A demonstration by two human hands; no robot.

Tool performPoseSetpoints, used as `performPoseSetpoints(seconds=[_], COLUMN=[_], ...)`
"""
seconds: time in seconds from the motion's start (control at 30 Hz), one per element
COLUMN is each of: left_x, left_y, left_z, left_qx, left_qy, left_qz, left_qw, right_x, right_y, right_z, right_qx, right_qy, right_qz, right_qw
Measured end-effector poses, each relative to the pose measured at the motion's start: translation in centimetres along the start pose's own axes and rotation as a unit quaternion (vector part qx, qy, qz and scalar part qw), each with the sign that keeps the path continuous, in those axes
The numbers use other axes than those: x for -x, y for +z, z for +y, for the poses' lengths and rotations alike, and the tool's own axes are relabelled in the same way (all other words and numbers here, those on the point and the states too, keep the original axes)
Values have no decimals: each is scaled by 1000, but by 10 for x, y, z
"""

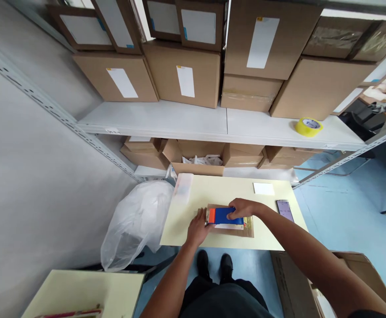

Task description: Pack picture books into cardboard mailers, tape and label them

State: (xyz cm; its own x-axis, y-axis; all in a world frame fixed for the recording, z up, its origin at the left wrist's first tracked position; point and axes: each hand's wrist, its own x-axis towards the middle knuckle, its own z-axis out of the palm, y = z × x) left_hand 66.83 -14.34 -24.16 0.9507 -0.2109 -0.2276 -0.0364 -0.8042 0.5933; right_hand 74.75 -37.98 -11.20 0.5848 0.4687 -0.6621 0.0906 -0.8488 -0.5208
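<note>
A flat brown cardboard package [247, 229] lies on the small pale yellow table [222, 190] in front of me. On top of it rests a blue and orange tape dispenser [222, 216]. My right hand [242, 208] is closed over the blue end of the dispenser. My left hand [198, 227] rests at the package's left edge, beside the orange end, fingers curled against it.
A phone [285, 210] and a white card [263, 188] lie on the table's right side, a clear plastic box [183, 187] at its far left corner. A plastic bag [136, 221] sits left of the table. Shelves with cardboard boxes [183, 77] and a yellow tape roll [308, 126] stand behind. An open carton [358, 265] is at lower right.
</note>
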Motion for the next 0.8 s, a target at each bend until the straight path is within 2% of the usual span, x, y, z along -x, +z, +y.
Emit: performPoseSetpoints(seconds=[0.1,0.2,0.3,0.37,0.47,0.63,0.7,0.8], left_x=[-2,-11,-23,-30,-32,-27,-25,-23], left_y=[5,0,-12,-19,-23,-20,-19,-18], left_z=[-8,-14,-16,-15,-13,-11,-11,-12], left_qx=[-3,-6,-31,-46,-58,-69,-67,-65], left_qy=[11,93,172,200,197,176,167,157], left_qz=[7,18,-13,-36,-45,-29,-17,10], left_qw=[1000,995,985,978,978,982,984,985], right_x=[0,-2,-3,-3,-1,8,17,35], right_y=[4,8,8,7,6,-1,-6,-14], right_z=[5,11,14,14,10,8,17,49], right_qx=[4,-5,-13,-23,-28,12,26,35], right_qy=[-9,-25,-32,-29,-29,-28,-14,0], right_qz=[19,34,40,34,23,19,19,33], right_qw=[1000,999,999,999,999,999,999,999])
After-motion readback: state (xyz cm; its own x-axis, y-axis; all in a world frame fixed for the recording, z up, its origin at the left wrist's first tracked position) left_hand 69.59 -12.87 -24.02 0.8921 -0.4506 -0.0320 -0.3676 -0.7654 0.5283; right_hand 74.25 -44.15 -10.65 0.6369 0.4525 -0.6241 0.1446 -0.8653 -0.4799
